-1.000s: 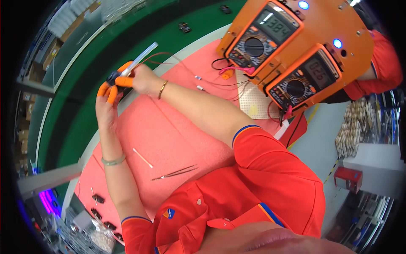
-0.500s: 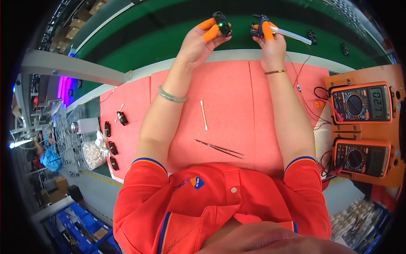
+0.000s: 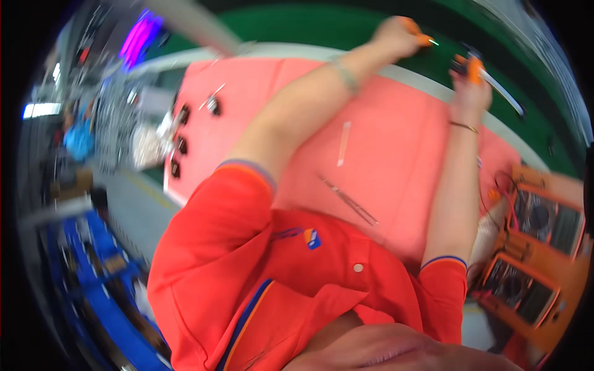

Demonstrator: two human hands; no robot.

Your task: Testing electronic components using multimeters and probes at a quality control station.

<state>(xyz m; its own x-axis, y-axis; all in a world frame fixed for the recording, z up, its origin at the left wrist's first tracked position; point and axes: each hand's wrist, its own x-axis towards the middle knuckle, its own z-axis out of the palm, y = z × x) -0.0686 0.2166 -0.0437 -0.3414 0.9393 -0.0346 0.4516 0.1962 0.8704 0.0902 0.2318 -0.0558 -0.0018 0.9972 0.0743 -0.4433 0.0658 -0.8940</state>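
My left hand [image 3: 396, 38], in orange finger cots, reaches over the green surface with its fingers closed. A small green light [image 3: 435, 42] glows at its fingertips, on the small black device held there, whose body is smeared by motion. To its right, my right hand [image 3: 471, 96], also in orange finger cots, grips a small black part [image 3: 458, 64]. A pale translucent stick [image 3: 504, 93] slants out from that hand to the lower right; how it is held is unclear. A cotton swab [image 3: 344, 143] and tweezers [image 3: 349, 200] lie on the pink mat [image 3: 396, 154].
Several small black parts [image 3: 182, 145] line the mat's left edge, near a tub of white bits [image 3: 148, 147]. Two orange multimeters [image 3: 544, 216] stand on an orange panel at the right, with leads beside them. The green surface [image 3: 297, 28] runs along the far side.
The whole view has swung and blurred. My left hand has moved rightward, closer to my right hand, with its arm now slanting across the mat. Both hands keep their hold.
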